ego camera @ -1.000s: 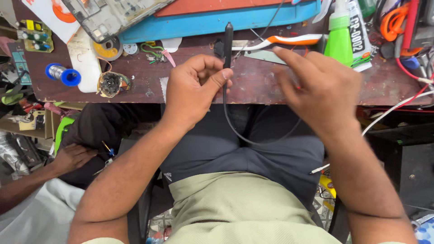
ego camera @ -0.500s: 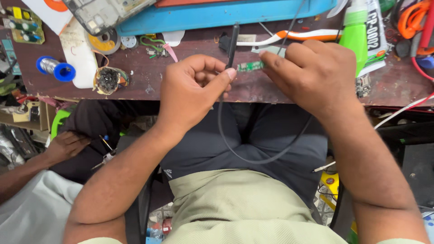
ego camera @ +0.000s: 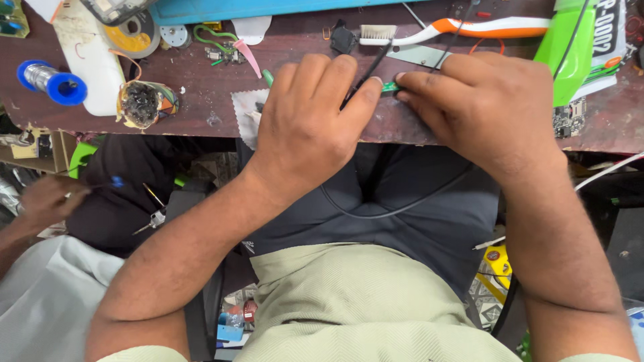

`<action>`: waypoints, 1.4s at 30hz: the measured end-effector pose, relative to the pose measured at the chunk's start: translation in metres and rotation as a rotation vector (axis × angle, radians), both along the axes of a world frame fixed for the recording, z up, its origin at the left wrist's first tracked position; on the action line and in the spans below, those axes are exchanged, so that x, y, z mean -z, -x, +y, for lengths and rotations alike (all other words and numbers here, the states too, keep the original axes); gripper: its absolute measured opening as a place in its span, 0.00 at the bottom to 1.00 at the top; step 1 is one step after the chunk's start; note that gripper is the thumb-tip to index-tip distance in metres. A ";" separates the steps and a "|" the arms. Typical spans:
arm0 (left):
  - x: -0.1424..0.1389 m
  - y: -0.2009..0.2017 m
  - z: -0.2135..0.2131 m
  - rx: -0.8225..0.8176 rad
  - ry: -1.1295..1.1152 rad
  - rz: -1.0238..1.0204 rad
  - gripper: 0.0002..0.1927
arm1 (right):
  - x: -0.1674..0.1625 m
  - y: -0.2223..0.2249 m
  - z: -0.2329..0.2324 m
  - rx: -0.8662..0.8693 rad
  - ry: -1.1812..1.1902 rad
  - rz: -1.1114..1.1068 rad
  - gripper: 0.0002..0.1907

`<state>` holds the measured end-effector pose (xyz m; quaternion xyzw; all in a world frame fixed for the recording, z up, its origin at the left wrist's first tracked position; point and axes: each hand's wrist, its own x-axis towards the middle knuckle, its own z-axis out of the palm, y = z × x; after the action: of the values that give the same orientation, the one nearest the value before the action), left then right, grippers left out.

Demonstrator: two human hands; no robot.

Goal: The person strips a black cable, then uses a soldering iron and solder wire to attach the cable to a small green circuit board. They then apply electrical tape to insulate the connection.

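My left hand (ego camera: 312, 121) grips a thin black tool with a cable (ego camera: 367, 72), probably a soldering iron, its tip angled up toward the toothbrush. My right hand (ego camera: 479, 110) pinches a small green circuit board (ego camera: 391, 86) against the dark red bench top (ego camera: 201, 100), right beside the left thumb. The tool's black cable (ego camera: 396, 211) loops down over my lap between both wrists. Most of the green board is hidden under the fingers.
A white and orange toothbrush (ego camera: 463, 28), green bottle (ego camera: 570, 47), blue solder spool (ego camera: 50, 80), cleaning wool in a holder (ego camera: 142, 104) and blue mat edge (ego camera: 268, 8) lie on the bench. Another person's hand (ego camera: 40, 201) works at the lower left.
Both hands have come closer together at the bench edge. My right hand has pressed the green board down, and the black tool now leans more to the right.
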<state>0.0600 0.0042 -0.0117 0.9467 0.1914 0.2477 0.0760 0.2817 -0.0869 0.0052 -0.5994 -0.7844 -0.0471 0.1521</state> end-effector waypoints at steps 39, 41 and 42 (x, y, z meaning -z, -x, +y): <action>0.009 -0.024 -0.002 -0.014 0.115 -0.117 0.07 | 0.003 -0.001 -0.042 0.821 0.327 2.390 0.28; 0.011 -0.026 -0.002 0.008 0.007 -0.090 0.10 | 0.010 0.000 -0.045 0.753 0.283 2.306 0.27; 0.011 -0.027 -0.002 0.006 0.050 -0.114 0.09 | 0.012 0.000 -0.048 0.670 0.255 2.241 0.24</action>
<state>0.0866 0.0018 -0.0230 0.9294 0.1902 0.2961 0.1111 0.2817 -0.1346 -0.0068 -0.4934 -0.0146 0.5475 0.6757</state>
